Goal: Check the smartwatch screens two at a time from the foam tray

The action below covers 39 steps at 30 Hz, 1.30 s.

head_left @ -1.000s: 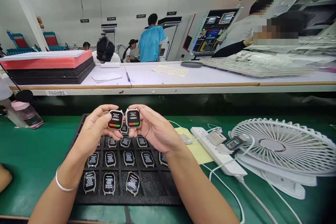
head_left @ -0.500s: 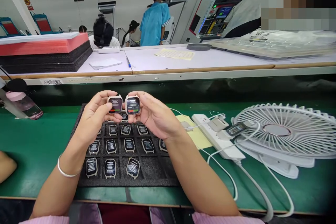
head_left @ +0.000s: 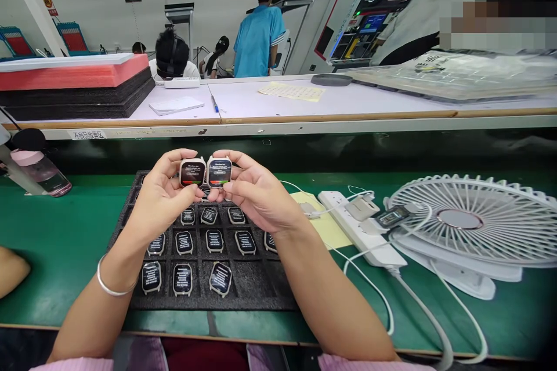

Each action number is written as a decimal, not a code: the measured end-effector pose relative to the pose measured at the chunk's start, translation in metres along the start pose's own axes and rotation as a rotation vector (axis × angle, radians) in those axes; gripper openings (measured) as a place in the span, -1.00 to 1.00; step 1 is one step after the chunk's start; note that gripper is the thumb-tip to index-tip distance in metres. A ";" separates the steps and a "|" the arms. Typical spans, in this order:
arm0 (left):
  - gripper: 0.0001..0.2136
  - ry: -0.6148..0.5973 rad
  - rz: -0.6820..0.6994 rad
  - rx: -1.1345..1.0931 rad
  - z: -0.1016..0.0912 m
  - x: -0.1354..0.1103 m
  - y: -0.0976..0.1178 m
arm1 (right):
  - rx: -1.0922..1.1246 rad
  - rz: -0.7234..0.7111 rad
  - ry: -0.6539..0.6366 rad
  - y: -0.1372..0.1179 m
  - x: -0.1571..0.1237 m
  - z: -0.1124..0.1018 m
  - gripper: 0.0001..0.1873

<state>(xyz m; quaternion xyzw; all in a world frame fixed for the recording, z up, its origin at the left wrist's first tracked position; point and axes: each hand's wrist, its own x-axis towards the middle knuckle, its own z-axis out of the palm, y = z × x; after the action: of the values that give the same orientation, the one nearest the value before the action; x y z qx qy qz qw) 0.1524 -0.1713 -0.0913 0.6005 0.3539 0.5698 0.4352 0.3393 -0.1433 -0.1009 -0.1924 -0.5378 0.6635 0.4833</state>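
My left hand (head_left: 163, 191) grips a strapless smartwatch (head_left: 192, 170) by its edges, the thumb at the lower right of its lit screen. Right beside it, my right hand (head_left: 256, 191) holds a second smartwatch (head_left: 219, 171), its thumb on the lower part of the screen. Both screens face me and show text above a red and green strip. Below my hands lies a black foam tray (head_left: 256, 295) with several more smartwatches, such as one watch (head_left: 183, 279) in the front row, lit with white text. My hands hide part of the tray's back rows.
Right of the tray are a white power strip (head_left: 361, 229) with plugs and cables, a yellow paper (head_left: 335, 232) and a white fan (head_left: 474, 220). A pink-lidded bottle (head_left: 41, 171) stands at left. Behind runs a raised shelf (head_left: 243, 110) with stacked foam (head_left: 73, 93). People are beyond.
My left thumb has slid from the screen's left side to its lower right. My right thumb has come down onto the lower part of its watch's screen. Both watches remain held.
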 end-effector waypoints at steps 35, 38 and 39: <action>-0.58 0.035 -0.001 -0.019 0.004 0.000 0.000 | -0.054 -0.037 0.001 0.001 -0.001 0.002 -0.54; -0.56 0.028 0.009 -0.027 0.005 0.000 -0.001 | -0.041 -0.039 0.026 0.001 -0.001 0.003 -0.51; -0.56 0.027 0.005 -0.029 0.005 0.000 -0.001 | -0.038 -0.040 0.038 0.001 -0.001 0.004 -0.50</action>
<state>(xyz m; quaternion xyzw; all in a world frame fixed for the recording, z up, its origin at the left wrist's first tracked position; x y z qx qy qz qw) 0.1574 -0.1713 -0.0922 0.5871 0.3501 0.5841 0.4377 0.3364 -0.1458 -0.1006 -0.2031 -0.5446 0.6395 0.5031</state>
